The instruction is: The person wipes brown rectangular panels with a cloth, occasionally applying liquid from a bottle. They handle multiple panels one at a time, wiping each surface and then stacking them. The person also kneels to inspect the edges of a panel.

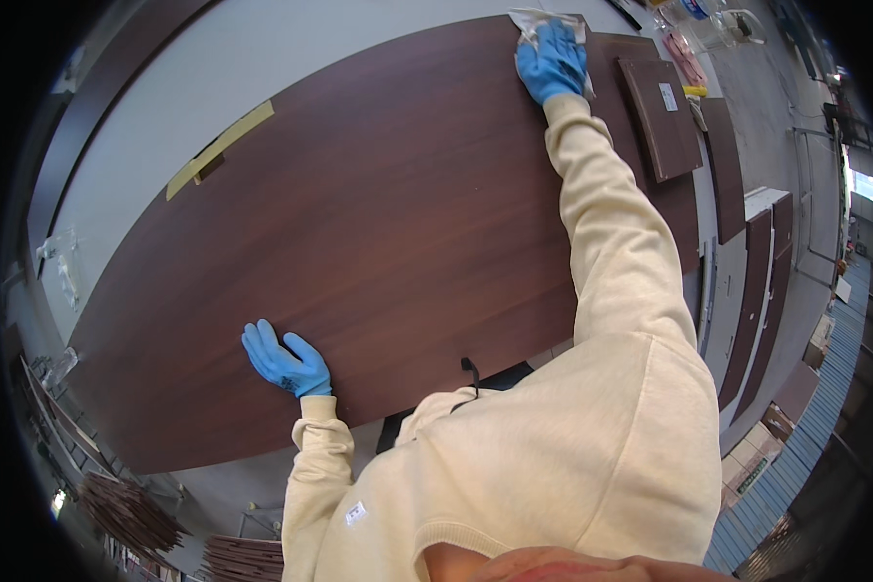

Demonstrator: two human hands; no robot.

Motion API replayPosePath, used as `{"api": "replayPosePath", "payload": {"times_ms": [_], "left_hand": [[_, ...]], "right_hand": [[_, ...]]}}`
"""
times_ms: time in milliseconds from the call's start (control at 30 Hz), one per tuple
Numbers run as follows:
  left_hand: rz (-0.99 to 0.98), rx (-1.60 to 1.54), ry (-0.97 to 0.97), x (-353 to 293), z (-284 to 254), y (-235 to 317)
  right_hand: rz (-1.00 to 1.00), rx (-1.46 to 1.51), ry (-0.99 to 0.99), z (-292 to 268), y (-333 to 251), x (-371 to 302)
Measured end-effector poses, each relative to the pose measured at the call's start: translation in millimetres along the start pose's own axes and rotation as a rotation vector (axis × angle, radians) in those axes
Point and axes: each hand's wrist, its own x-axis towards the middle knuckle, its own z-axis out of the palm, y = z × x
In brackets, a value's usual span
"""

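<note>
A large dark brown wood-grain panel (388, 223) lies flat in front of me, its edges bent by the lens. My left hand (286, 361), in a blue glove, rests on the near left part of this panel with its fingers stretched out and nothing in them. At the far right, my outstretched right hand (553, 66), gloved in blue too, presses a white cloth (526, 17) against the panel near its far edge. The cloth sticks out beyond the fingertips and beside the palm.
Yellow tape (220, 147) runs along the panel's far left edge. A smaller brown board (658, 121) with a white label lies right of my right arm. Beyond it are a clear bottle (723, 31) and a pink cloth (685, 58). Stacked brown boards (131, 512) stand at lower left.
</note>
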Motion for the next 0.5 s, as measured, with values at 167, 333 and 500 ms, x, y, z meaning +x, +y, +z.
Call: {"api": "replayPosePath", "payload": {"times_ms": [167,333,500], "left_hand": [[0.009,0.052,0.008,-6.1,-8.8,-4.4],[0.06,0.036,0.057,-8.2,-8.1,-10.0],[0.086,0.03,0.095,-13.2,-1.9,-15.2]], "right_hand": [[0.184,0.254,-0.15,-129.2,-1.5,-128.6],[0.241,0.049,-0.123,-250.6,4.5,-280.5],[0.481,0.133,-0.146,-273.3,-44.8,-302.6]]}}
